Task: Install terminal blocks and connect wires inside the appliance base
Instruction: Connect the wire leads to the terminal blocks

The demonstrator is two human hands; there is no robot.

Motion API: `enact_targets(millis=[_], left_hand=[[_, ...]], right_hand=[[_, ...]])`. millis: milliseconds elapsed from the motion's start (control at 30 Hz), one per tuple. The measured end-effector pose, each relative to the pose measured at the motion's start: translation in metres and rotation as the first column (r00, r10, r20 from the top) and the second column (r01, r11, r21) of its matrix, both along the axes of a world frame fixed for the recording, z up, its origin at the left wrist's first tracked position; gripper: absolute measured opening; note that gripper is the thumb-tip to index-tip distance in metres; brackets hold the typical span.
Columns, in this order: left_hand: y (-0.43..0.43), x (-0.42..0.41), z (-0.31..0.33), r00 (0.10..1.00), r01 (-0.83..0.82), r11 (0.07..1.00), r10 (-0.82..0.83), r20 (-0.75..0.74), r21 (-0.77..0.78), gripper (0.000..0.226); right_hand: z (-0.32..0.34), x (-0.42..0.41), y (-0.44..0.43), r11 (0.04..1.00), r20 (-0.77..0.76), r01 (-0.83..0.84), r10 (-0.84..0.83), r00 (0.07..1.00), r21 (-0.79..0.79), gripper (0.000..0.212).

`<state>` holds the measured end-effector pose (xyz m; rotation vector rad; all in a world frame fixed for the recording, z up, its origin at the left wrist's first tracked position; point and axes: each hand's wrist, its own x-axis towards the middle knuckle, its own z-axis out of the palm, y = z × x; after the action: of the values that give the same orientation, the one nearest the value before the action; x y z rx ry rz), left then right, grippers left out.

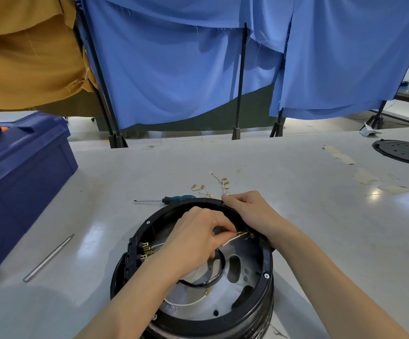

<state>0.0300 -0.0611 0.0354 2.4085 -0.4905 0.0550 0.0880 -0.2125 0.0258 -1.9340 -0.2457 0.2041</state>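
The base (248,311) sits on the table (284,162) right in front of you, open side up. Your left hand (198,238) pinches a brass connector (242,233) on a white wire (227,242) inside it, near the right wall. Your right hand (250,211) grips the far-right rim. The terminal block (135,253) is on the left wall. Loose terminals (224,183) and a screwdriver (171,199) lie just behind the base. A blue toolbox (20,172) sits far left.

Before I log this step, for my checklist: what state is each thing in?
appliance base: open, innards exposed.
upper white wire: terminal end pinched by left hand.
right hand: grips the base rim.
screwdriver: lying flat, untouched.
toolbox: lid shut.
loose terminals: lying behind the base.
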Motion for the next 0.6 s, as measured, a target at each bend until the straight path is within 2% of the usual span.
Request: enact_targets(millis=[600], left_hand=[[-0.0006, 0.0091, -0.0012, 0.995, 0.094, 0.995, -0.095, -0.043, -0.029, 0.017]], right_hand=[[-0.0041, 0.0026, 0.0017, 0.999, 0.045, 0.039, -0.039, 0.998, 0.009, 0.045]])
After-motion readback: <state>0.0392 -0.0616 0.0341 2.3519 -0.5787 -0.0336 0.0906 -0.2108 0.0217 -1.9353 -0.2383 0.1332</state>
